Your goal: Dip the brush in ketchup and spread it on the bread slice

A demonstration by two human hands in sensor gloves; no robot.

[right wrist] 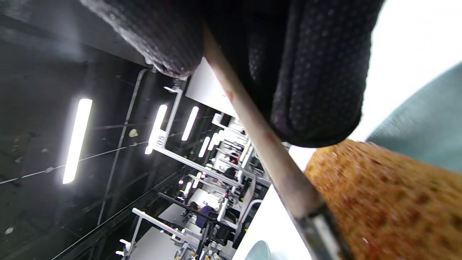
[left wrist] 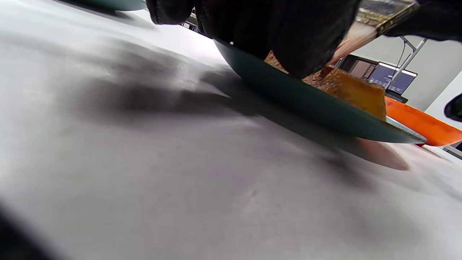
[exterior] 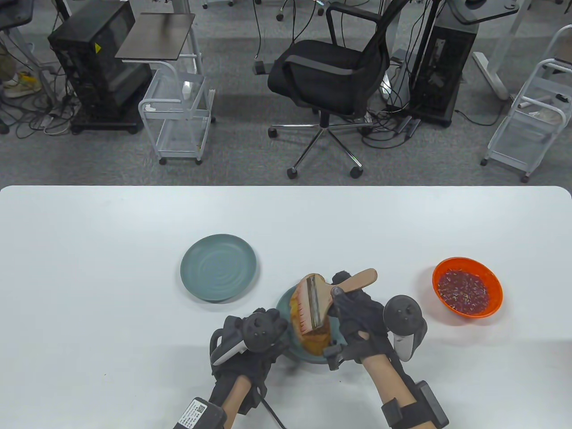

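Spare teal plate [exterior: 219,267] sits far left, unused. Left hand [exterior: 250,344] is at the near-left rim of the plate [exterior: 282,308] with the bread; steadying it, I'd guess, but finger pose unclear, can't tell. Bread slice [exterior: 313,333] lies on that plate, brush [exterior: 313,304] bristles down on it. Right hand [exterior: 357,321] grips the wooden handle, fingers wrapped. Orange ketchup bowl [exterior: 467,287] stands well to the right. Bristles look reddish: dip likely done, spreading underway, coverage looks partial.

White table [exterior: 89,268], empty teal plate [exterior: 219,267], plate under bread [exterior: 282,308], orange bowl [exterior: 467,287]
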